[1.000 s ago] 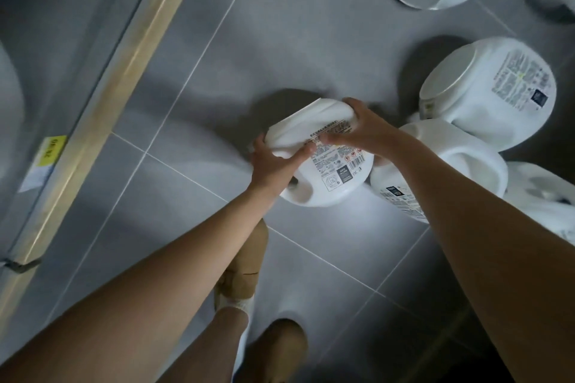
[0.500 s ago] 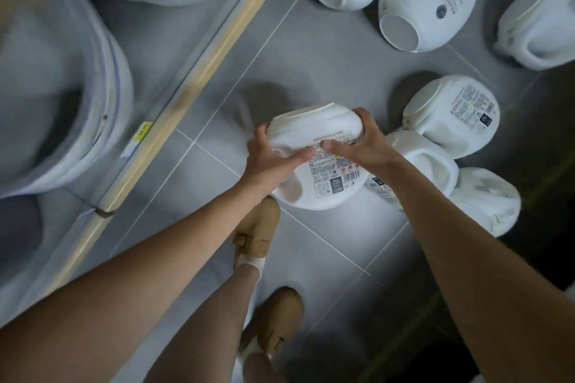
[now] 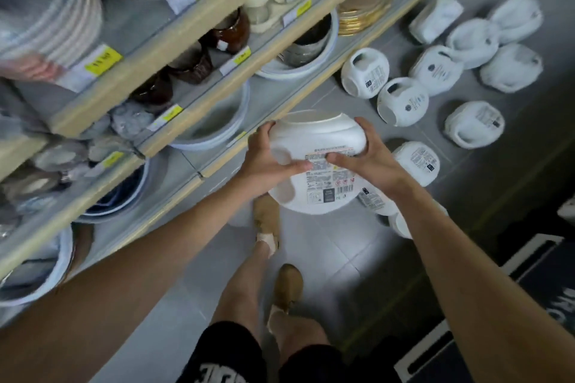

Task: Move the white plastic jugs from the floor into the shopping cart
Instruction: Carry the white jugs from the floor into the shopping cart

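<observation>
A white plastic jug (image 3: 314,140) with a printed label hangs in the air above the grey floor, held between both hands. My left hand (image 3: 264,162) grips its left side, thumb across the label. My right hand (image 3: 370,158) grips its right side, fingers curled over the jug's edge. Several more white jugs lie on the floor to the right, among them one (image 3: 417,162) just beside my right wrist and one (image 3: 403,101) further back. No shopping cart is in view.
Wooden-edged shelves (image 3: 199,31) with bowls, plates and yellow price tags run along the left. My legs and tan shoes (image 3: 287,289) stand on the grey tiled floor (image 3: 326,261) below the jug. A dark mat with white markings (image 3: 547,277) lies at the lower right.
Both hands have lifted the jug up from floor level, and my head has risen, so the shelves and more floor jugs have come into view. The grip on the jug is unchanged.
</observation>
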### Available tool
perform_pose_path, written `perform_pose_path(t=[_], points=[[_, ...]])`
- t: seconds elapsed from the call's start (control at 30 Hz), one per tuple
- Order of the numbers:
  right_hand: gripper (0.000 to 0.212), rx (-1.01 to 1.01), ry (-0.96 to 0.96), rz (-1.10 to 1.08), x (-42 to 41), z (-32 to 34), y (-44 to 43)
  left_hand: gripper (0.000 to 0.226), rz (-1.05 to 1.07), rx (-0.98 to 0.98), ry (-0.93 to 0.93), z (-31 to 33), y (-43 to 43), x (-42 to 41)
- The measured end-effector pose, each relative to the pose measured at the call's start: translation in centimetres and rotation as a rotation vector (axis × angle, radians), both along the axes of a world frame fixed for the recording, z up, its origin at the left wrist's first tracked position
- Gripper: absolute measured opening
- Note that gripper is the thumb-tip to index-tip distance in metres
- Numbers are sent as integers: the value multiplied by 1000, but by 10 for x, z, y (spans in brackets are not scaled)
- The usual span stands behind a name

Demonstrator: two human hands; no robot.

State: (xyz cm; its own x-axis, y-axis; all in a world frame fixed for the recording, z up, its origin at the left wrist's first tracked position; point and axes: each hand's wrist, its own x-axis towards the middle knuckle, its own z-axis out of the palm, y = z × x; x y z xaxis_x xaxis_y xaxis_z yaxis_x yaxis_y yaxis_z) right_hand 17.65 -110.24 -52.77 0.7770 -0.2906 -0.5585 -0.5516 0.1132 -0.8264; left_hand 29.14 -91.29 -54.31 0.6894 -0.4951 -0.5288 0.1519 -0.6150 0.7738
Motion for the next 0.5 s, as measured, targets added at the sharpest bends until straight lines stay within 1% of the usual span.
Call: perform_pose_path(t=[0.1, 0.2, 0.27, 0.4, 0.5], points=[[69, -33, -44, 42, -2, 60, 35, 106, 50, -22, -63, 62, 36, -10], [66, -82, -78, 94, -2, 105, 71, 109, 110, -29, -105, 112, 77, -21], [68, -110, -96, 150, -1, 132, 99, 108, 160, -21, -131, 141, 109, -30], [70, -147, -126, 266, 1, 174, 164, 100, 270, 9, -203, 189, 180, -53], [79, -144, -128, 359, 3, 199, 221, 106, 382, 27, -204, 215, 242, -78]])
